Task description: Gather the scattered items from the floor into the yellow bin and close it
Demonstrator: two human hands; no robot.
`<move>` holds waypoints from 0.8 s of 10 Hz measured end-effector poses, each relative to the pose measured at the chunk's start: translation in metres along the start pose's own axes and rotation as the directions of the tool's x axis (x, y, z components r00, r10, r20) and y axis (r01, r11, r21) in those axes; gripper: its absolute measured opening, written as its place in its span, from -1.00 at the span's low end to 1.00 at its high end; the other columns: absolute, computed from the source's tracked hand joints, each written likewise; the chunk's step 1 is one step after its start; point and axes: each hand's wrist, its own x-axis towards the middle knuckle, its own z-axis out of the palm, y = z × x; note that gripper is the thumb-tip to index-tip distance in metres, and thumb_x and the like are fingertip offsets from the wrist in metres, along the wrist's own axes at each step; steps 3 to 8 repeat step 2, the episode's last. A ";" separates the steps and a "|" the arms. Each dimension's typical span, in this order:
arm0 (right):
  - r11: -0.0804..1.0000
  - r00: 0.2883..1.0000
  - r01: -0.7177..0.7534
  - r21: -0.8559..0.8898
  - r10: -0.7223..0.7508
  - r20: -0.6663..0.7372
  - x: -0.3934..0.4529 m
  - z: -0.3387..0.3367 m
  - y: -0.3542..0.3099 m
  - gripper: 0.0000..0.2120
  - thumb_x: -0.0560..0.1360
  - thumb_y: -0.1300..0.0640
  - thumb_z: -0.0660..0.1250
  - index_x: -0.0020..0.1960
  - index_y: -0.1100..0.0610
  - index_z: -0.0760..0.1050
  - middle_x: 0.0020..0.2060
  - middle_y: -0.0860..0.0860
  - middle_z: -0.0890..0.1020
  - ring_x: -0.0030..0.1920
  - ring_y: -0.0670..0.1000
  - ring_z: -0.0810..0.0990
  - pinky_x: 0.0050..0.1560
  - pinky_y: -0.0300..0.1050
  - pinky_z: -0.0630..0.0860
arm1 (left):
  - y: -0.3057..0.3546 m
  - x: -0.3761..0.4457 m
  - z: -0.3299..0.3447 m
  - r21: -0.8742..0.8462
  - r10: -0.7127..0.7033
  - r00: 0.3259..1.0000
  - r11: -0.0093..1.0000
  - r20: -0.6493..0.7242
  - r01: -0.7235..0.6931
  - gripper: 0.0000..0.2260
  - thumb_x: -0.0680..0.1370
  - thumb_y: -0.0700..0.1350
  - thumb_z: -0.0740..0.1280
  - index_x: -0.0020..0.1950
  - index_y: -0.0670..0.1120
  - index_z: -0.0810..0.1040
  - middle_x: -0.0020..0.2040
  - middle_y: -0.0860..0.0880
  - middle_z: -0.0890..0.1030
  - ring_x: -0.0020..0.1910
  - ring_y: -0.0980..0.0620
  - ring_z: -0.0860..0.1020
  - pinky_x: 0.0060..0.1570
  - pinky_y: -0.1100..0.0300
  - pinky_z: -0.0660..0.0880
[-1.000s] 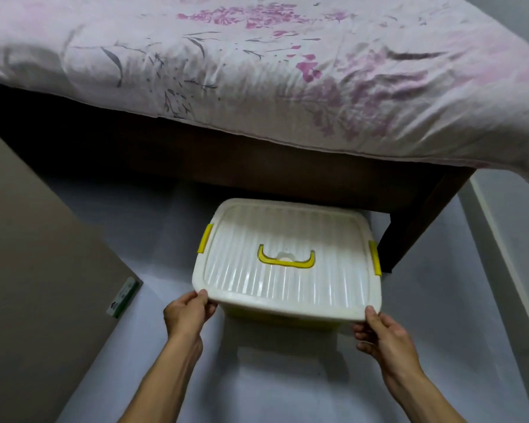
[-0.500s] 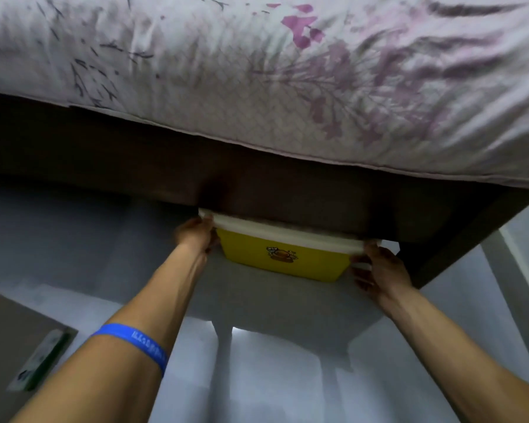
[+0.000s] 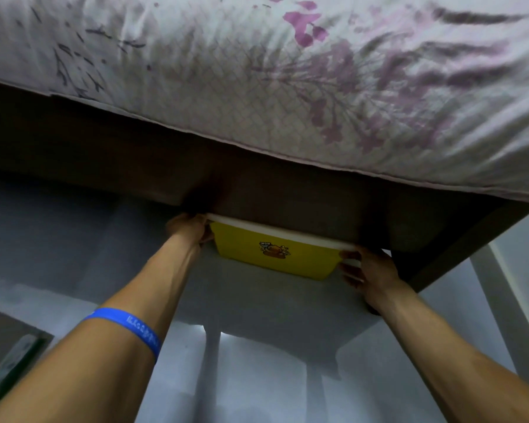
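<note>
The yellow bin (image 3: 275, 254) sits on the grey floor (image 3: 257, 377), its rear part under the dark bed frame (image 3: 287, 206); only its front wall and the white lid (image 3: 281, 236) edge show. The lid is on, which suggests the gathering and closing are done and the bin is being stowed.

The left hand (image 3: 190, 232) grips the bin's left front corner, fingers curled round the lid rim. The right hand (image 3: 368, 270) holds the right front corner, fingers bent against the rim and side wall; whether the thumb hooks over the lid cannot be told. Holding both corners keeps the bin square as it slides, so neither side should catch the bed leg (image 3: 458, 248) near the right hand. A blue wristband (image 3: 126, 326) sits on the left forearm. A flowered bed cover (image 3: 287, 71) hangs over the frame.

Against the frame a second ago, the bin has gone from standing clear of the bed, lid top fully visible, to lying mostly beneath it. Both arms have stretched forward, hands keeping their corners. Since half a second ago, little has altered.
</note>
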 end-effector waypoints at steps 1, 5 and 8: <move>0.999 0.999 -0.032 0.003 0.032 -0.012 0.000 0.004 -0.007 -0.81 0.66 0.15 0.11 0.09 0.14 0.49 0.02 0.09 0.63 -0.21 0.06 0.58 -0.24 -0.10 0.47 | 0.000 -0.007 -0.002 0.169 0.059 0.998 0.984 -0.002 -0.057 -0.75 0.65 -0.12 0.24 -0.24 -0.10 0.42 -0.21 -0.09 0.54 -0.39 0.05 0.49 -0.39 0.35 0.53; 0.995 0.995 -0.103 0.003 0.103 -0.017 -0.007 0.003 -0.006 -0.79 0.67 0.06 0.08 0.14 0.11 0.45 0.02 0.10 0.64 -0.19 0.09 0.58 -0.24 -0.08 0.47 | -0.006 -0.023 -0.009 0.307 0.031 0.997 0.950 0.064 -0.050 -0.77 0.65 -0.04 0.22 -0.18 -0.08 0.45 -0.17 -0.09 0.56 -0.40 0.06 0.54 -0.49 0.30 0.45; 0.995 0.995 -0.103 0.003 0.103 -0.017 -0.007 0.003 -0.006 -0.79 0.67 0.06 0.08 0.14 0.11 0.45 0.02 0.10 0.64 -0.19 0.09 0.58 -0.24 -0.08 0.47 | -0.006 -0.023 -0.009 0.307 0.031 0.997 0.950 0.064 -0.050 -0.77 0.65 -0.04 0.22 -0.18 -0.08 0.45 -0.17 -0.09 0.56 -0.40 0.06 0.54 -0.49 0.30 0.45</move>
